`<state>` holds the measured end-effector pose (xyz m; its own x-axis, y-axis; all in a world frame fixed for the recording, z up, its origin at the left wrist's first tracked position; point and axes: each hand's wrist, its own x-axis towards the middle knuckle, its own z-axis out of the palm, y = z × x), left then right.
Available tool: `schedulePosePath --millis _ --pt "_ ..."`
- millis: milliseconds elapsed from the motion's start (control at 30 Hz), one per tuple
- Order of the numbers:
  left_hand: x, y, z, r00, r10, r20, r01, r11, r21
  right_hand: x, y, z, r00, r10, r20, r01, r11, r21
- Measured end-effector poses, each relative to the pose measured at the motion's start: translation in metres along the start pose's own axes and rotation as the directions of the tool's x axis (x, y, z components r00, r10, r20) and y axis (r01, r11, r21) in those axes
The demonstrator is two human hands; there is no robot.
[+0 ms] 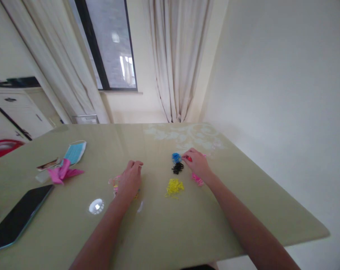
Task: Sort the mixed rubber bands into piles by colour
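Observation:
Small rubber bands lie on the table in piles sorted by colour. Reaching over them, my right hand (197,163) has its fingers pinched beside the blue bands (176,157); what the fingertips hold is too small to make out. Something red (189,159) shows beneath these fingers. Black bands (177,168) lie just nearer, pink bands (197,179) are partly under my right wrist, and yellow bands (175,187) sit closest to me. My left hand (130,180) curls over a mixed-colour pile (115,186), mostly hiding it. Its fingertips are closed, with a pale speck at them.
The glossy table (158,228) meets a white wall on the right. Toward the left lie a phone (19,215), a pink crumpled piece (63,173), a blue face mask (75,152) and a small printed packet (48,164). Curtains and a window stand behind.

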<state>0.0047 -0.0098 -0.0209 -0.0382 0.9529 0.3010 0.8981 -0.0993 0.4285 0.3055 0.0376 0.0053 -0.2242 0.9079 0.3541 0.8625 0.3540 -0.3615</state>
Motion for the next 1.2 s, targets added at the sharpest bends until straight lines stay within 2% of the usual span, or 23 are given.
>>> schedulePosePath --millis 133,267,400,533,667,800,933,1067,1133,1200 --pt "0.002 0.001 0.007 0.991 0.105 -0.084 -0.121 0.969 -0.217 0.025 -0.001 0.016 0.997 -0.014 0.076 0.017 0.999 -0.040" --pt "0.001 0.006 0.009 0.991 0.120 -0.066 -0.136 0.899 -0.416 0.031 -0.003 0.016 0.998 -0.013 0.061 0.015 0.999 -0.034" --pt "-0.002 0.016 0.009 0.998 0.053 0.029 -0.022 0.759 -0.651 0.008 -0.009 0.008 0.999 -0.001 -0.036 0.002 1.000 0.025" --pt "-0.008 0.031 0.006 0.984 0.038 0.174 0.120 0.582 -0.804 -0.022 -0.026 0.010 0.987 -0.030 -0.156 0.084 0.933 0.349" --pt "-0.016 0.043 0.001 0.960 0.058 0.276 0.210 0.507 -0.836 -0.038 -0.049 0.016 0.980 -0.163 -0.114 0.198 0.843 0.500" --pt "-0.020 0.047 0.000 0.939 0.113 0.325 0.240 0.459 -0.855 -0.044 -0.061 0.018 0.977 -0.206 -0.058 0.205 0.826 0.526" --pt "-0.023 0.046 0.003 0.938 0.130 0.322 0.235 0.443 -0.865 -0.045 -0.059 0.019 0.979 -0.201 -0.022 0.183 0.833 0.523" --pt "-0.025 0.046 0.004 0.927 0.132 0.350 0.252 0.472 -0.845 -0.042 -0.057 0.014 0.979 -0.202 -0.001 0.166 0.804 0.571" --pt "-0.024 0.044 0.003 0.929 0.130 0.347 0.229 0.534 -0.814 -0.040 -0.055 0.007 0.983 -0.178 -0.040 0.164 0.770 0.617" --pt "-0.022 0.039 -0.001 0.954 0.101 0.282 0.147 0.661 -0.736 -0.037 -0.051 -0.002 0.985 -0.143 -0.098 0.172 0.718 0.675"
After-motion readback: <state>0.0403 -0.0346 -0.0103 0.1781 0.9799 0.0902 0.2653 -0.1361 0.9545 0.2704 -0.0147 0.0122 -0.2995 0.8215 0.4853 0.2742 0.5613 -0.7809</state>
